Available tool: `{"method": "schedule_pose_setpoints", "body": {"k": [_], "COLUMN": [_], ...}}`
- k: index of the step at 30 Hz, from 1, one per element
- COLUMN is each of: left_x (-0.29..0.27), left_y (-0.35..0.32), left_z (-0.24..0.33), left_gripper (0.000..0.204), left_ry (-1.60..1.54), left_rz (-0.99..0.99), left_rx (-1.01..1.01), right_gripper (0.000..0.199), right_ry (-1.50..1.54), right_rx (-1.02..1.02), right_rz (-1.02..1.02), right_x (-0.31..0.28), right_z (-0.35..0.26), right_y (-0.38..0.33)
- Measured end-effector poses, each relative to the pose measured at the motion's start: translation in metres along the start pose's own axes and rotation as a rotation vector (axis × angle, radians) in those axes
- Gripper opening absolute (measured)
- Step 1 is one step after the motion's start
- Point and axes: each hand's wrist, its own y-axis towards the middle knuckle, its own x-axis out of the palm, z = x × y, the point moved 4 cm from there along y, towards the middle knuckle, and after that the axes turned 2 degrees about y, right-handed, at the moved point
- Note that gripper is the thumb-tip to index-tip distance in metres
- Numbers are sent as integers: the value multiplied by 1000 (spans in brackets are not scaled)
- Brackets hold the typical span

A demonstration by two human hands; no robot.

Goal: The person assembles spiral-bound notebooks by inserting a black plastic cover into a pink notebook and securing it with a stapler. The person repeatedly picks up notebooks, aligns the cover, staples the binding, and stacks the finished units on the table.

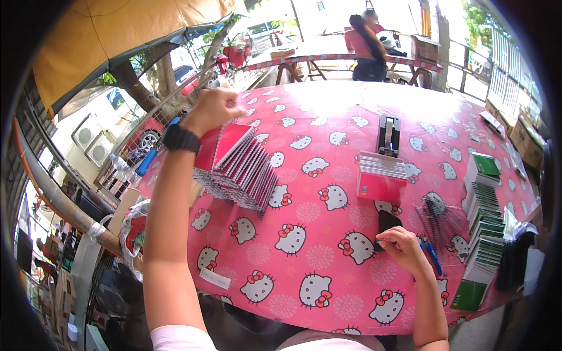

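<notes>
Red notebooks [232, 143] with coiled spines pile up at our left, seemingly bound; one booklet [379, 184] by the tape dispenser [388, 137] perhaps remains. Our left hand [213, 109] curls near them, our right hand [403, 245] bunches its fingers at a black piece [389, 220]; whether either clamps anything, we cannot tell.

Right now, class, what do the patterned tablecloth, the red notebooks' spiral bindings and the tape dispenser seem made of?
Patterned tablecloth: probably glossy vinyl, given the bright glare at its far end.
Spiral bindings on the red notebooks: perhaps metal wire, possibly plastic; thin, pale loops show, finish unclear.
Tape dispenser: likely hard plastic, from its black, rigid-looking body; finish unclear.
</notes>
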Motion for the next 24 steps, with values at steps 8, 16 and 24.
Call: {"method": "schedule_pose_setpoints", "body": {"k": [8, 16, 24], "left_x": [106, 114, 104], "left_y": [-9, 21, 32], "left_z": [-19, -25, 98], "left_gripper": [71, 56, 51], "left_ry": [-70, -19, -16], "left_rz": [-337, -375, 187], "left_rx": [-169, -247, 144], "right_gripper": [14, 14, 11], "right_ry": [-40, -37, -43], "right_rx": [-110, -130, -172], "right_rz": [19, -3, 13], "right_x": [2, 3, 8], "right_z": [9, 10, 16], "right_y": [-1, -4, -2]}}
